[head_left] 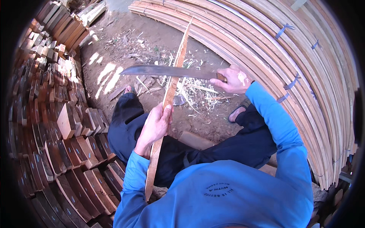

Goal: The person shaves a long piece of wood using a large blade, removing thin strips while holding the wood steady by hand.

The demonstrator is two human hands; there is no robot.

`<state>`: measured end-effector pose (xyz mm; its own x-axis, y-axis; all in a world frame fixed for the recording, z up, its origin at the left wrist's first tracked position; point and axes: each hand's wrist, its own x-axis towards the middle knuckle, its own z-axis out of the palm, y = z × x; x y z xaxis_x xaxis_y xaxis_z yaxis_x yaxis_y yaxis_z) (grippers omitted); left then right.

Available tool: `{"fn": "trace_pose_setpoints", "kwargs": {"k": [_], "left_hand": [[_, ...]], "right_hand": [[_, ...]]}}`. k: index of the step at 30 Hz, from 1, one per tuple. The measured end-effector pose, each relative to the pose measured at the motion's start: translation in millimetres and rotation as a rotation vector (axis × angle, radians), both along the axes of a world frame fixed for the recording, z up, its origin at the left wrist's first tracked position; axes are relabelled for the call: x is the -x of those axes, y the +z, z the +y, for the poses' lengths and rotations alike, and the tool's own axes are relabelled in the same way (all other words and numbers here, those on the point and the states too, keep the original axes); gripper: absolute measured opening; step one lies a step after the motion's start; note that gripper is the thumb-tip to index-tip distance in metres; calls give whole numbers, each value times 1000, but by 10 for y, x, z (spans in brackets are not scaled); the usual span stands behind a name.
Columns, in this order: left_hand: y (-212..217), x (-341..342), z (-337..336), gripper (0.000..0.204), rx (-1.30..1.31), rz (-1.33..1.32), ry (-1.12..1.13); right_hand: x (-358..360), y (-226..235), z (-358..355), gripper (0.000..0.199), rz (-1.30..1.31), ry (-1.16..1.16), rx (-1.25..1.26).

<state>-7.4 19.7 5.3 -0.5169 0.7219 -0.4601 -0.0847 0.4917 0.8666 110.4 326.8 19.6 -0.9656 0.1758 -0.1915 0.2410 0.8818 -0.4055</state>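
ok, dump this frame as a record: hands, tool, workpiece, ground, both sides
left hand: gripping pointed wooden stick below the blade
right hand: holding machete, blade pointing left
tool: blade crosses the stick; contact unclear
workpiece: slanted, tapered tip at the far end
ground: bare soil, scattered wood shavings
left side: stacked wood pieces
right side: long wood strips, blue ties

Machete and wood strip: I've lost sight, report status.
Left hand gripping wood strip. Right hand holding machete across strip, contact unclear. Wood shavings on ground between feet.
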Motion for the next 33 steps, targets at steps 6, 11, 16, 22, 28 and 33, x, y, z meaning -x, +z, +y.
{"fn": "trace_pose_setpoints", "kwargs": {"k": [6,11,16,22,28,33], "left_hand": [[-19,23,89,28,21,-8,48],[-11,42,43,28,31,-59,28],[97,-18,27,28,10,-147,-41],[2,16,10,27,22,-115,-13],[57,-64,4,27,39,-105,-72],[27,-35,-22,26,27,-85,-30]], "right_hand": [[38,-212,17,62,79,-8,-134],[63,72,-264,68,-7,65,-120],[135,-372,501,72,88,-167,-152],[25,-171,196,73,10,-53,-63],[134,-309,609,73,-77,-302,-9],[107,-290,548,75,10,-132,-65]]}}
